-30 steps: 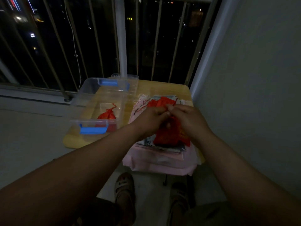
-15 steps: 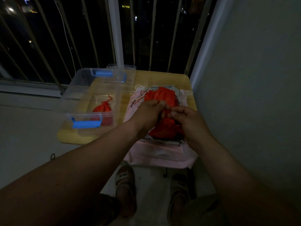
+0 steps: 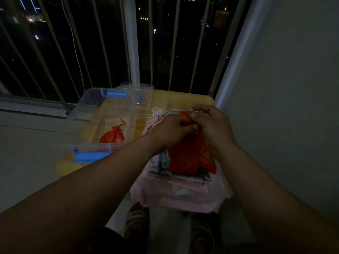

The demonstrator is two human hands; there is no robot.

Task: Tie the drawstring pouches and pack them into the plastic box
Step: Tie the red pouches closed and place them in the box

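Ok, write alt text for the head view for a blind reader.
The left hand and right hand pinch the cord at the neck of a red drawstring pouch over a pink pile on a wooden table. Left of it, a clear plastic box holds one tied pouch.

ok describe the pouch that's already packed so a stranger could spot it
On the small wooden table by the railing, a clear plastic box with blue latches sits on the left. The red pouch lies inside it, neck cinched, cord curling up; the other red pouches are outside, over the pink stack.
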